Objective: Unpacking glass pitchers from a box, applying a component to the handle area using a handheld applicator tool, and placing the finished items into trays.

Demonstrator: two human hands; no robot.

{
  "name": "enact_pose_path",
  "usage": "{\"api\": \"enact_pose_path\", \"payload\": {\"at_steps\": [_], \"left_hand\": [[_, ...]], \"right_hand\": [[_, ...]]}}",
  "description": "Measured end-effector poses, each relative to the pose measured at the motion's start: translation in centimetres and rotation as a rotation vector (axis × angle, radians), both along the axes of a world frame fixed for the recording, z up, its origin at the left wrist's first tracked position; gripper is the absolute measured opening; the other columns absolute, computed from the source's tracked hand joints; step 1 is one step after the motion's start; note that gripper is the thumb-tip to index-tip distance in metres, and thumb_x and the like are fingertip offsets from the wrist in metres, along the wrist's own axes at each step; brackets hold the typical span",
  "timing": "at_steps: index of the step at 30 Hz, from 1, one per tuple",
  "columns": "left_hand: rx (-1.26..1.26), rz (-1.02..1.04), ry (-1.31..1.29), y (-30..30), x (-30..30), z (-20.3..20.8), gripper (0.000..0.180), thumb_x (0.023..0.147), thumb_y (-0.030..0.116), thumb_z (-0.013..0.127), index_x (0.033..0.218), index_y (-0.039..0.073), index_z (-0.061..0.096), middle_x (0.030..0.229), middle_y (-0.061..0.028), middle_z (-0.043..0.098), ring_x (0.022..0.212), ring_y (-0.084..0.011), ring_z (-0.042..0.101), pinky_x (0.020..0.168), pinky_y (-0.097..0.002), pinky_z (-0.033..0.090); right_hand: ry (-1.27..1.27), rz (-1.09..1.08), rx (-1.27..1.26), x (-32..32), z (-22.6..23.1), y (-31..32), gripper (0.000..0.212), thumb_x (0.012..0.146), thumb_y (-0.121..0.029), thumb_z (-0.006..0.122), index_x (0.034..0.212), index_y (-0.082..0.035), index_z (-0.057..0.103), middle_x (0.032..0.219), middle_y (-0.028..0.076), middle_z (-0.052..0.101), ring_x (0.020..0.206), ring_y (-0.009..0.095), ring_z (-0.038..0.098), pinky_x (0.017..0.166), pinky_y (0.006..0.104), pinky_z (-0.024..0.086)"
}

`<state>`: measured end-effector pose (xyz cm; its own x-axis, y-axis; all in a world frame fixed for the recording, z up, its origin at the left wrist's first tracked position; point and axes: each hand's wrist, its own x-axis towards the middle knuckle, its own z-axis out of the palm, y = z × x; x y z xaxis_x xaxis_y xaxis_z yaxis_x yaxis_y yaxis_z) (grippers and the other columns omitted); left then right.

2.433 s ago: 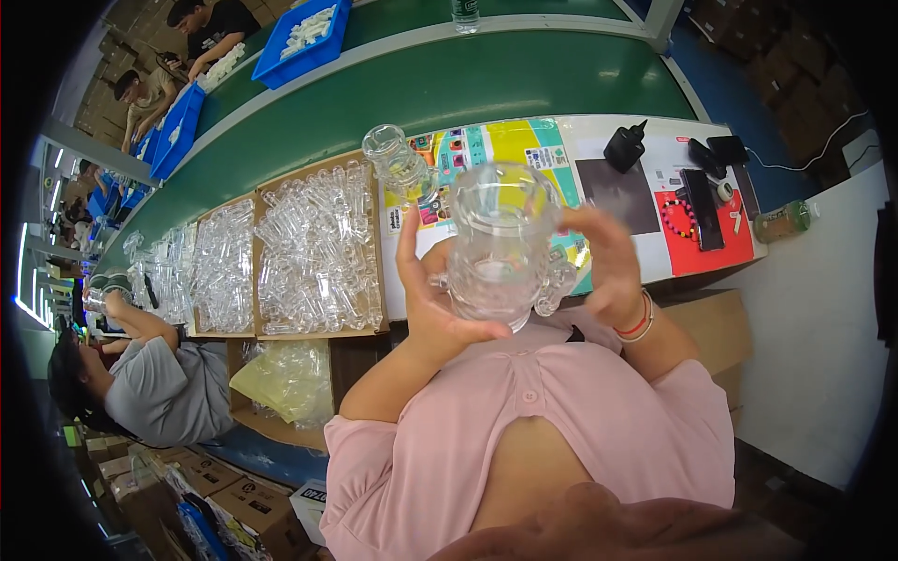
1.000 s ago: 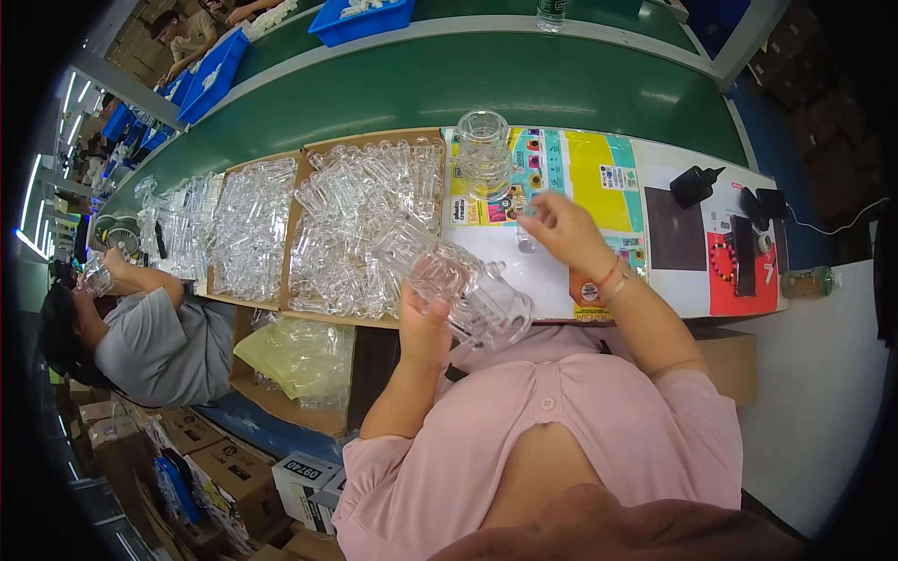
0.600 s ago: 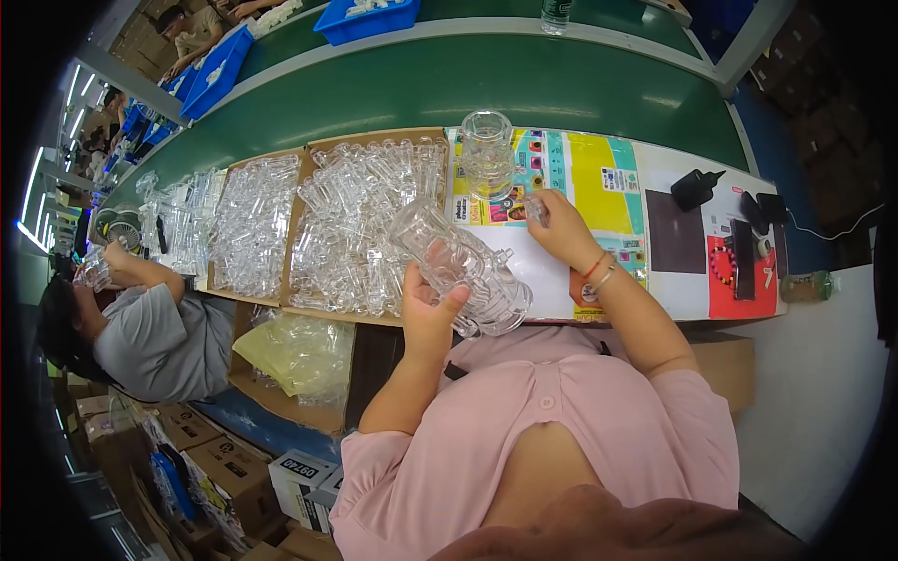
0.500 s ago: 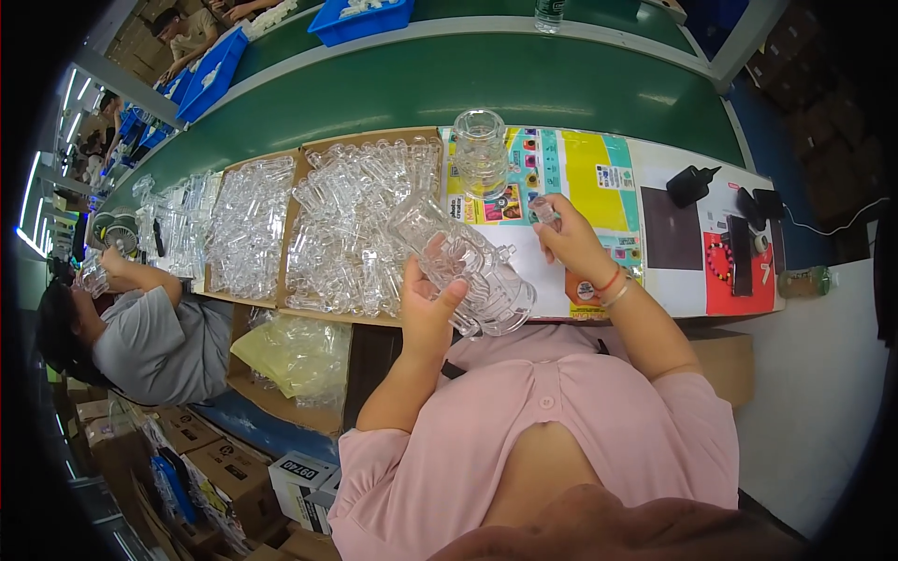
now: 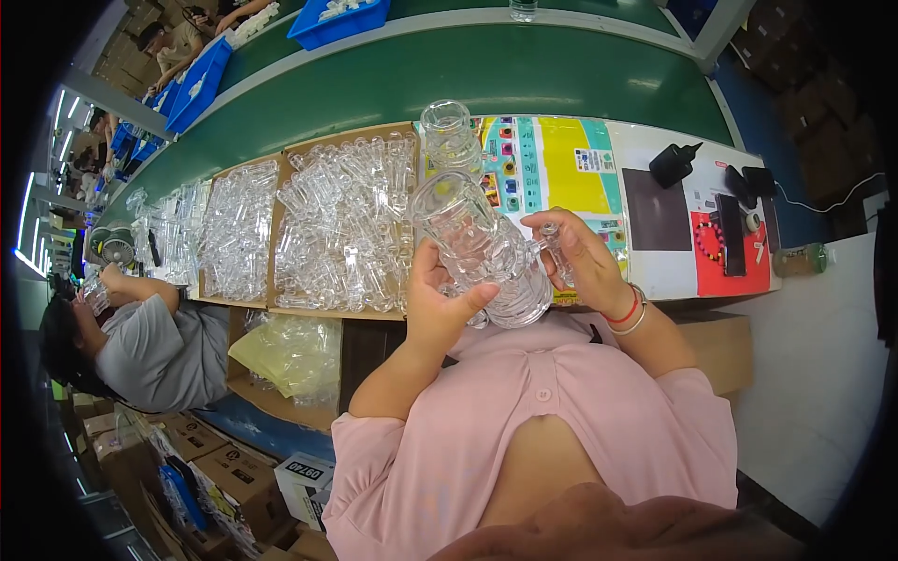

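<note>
My left hand (image 5: 443,297) is wrapped round a large clear glass vessel (image 5: 486,245), tilted, with its open rim toward the upper left. My right hand (image 5: 587,262) pinches a small clear glass piece (image 5: 550,239) against or very close to the vessel's right side, where a short stub sticks out. Whether the two parts are joined cannot be told. A second clear glass vessel (image 5: 450,136) stands upright on the table just beyond the one I hold.
Left of my hands, open cardboard trays (image 5: 273,234) hold many clear glass tubes. A black bottle (image 5: 675,165), a phone (image 5: 731,234) and a bead bracelet (image 5: 708,241) lie at the right. Blue bins (image 5: 339,22) stand across the green table (image 5: 374,79). A co-worker (image 5: 140,346) sits at the left.
My right hand has brought the small glass piece down to the vessel's right side. The vessel is turned more upright in my left hand, and the whole view has shifted slightly.
</note>
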<state>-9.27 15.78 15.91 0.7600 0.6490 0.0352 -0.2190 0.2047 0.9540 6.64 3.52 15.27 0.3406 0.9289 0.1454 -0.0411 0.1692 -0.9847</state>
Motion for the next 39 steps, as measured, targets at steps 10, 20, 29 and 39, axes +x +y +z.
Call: {"api": "enact_pose_path", "payload": {"at_steps": [10,20,29,39], "left_hand": [[0.043,-0.029,0.008,-0.5,0.5,0.3,0.071,0.064,0.021,0.079,0.119,0.002,0.039,0.112,-0.0098,0.052,0.102,-0.0185,0.053,0.086,-0.0299,0.044],[0.482,-0.324,-0.01,-0.1,-0.5,0.7,0.077,0.061,0.02,0.081,0.123,0.001,0.039,0.116,-0.0131,0.051,0.106,-0.0219,0.052,0.088,-0.0338,0.043],[1.021,-0.369,-0.331,-3.5,-1.7,1.6,0.062,0.056,0.022,0.079,0.111,0.007,0.056,0.107,-0.0193,0.052,0.091,-0.0353,0.056,0.078,-0.0382,0.046],[-0.034,-0.235,0.182,-0.6,-0.3,1.7,0.072,0.06,0.019,0.08,0.12,0.003,0.043,0.111,-0.0097,0.054,0.102,-0.0181,0.053,0.086,-0.0324,0.043]], "right_hand": [[-0.195,-0.101,-0.068,-0.8,0.5,-1.2,0.049,0.094,-0.041,0.029,0.115,0.001,0.046,0.085,0.005,0.046,0.064,0.006,0.043,0.055,0.0186,0.036],[-0.154,-0.03,0.222,1.4,2.7,-1.6,0.066,0.089,-0.054,0.027,0.118,0.004,0.039,0.112,0.016,0.046,0.107,0.025,0.045,0.095,0.038,0.034],[-0.438,0.342,0.404,-2.4,2.9,-4.0,0.06,0.093,-0.043,0.025,0.119,0.007,0.045,0.122,0.023,0.047,0.115,0.035,0.046,0.097,0.0418,0.033],[0.367,0.106,0.019,-0.2,3.2,1.2,0.059,0.093,-0.046,0.024,0.12,0.003,0.042,0.118,0.016,0.049,0.115,0.024,0.044,0.097,0.0352,0.032]]}}
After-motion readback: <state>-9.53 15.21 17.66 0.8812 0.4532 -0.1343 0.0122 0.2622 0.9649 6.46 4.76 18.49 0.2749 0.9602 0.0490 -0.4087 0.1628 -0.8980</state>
